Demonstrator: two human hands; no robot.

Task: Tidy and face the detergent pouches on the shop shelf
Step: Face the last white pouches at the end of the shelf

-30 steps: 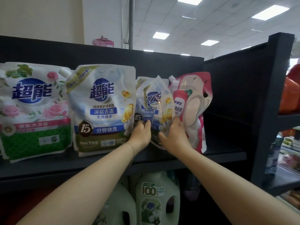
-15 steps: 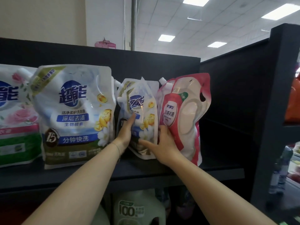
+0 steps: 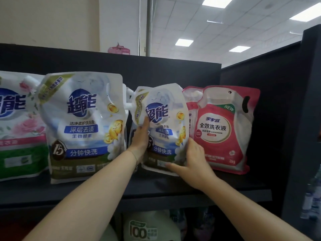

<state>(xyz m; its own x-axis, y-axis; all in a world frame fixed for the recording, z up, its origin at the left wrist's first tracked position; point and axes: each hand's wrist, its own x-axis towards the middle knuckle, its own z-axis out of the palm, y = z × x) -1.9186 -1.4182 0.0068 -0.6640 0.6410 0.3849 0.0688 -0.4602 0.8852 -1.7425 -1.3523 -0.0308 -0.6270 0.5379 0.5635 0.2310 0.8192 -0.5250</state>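
- Small white pouch [image 3: 163, 126]: stands on the shelf [image 3: 173, 190] between the two hands. Its face is forward, but the top is buckled and the body leans.
- Left hand [image 3: 140, 138]: fingers straight and pressed flat on the pouch's left front, closed round nothing.
- Right hand [image 3: 192, 159]: grasps the lower right corner, thumb laid across the front lower edge, fingers apparently tucked behind the side seam.
- Beyond the left hand: a large white pouch [image 3: 83, 126], upright; further out, a rose-printed pouch [image 3: 17, 126].
- Beyond the right hand: a red pouch [image 3: 224, 129], just beside the knuckles.
- Likely hazards: the soft, slack pouch may slump forward off the shelf edge once released. Withdrawing the right fingers may drag the red pouch askew.
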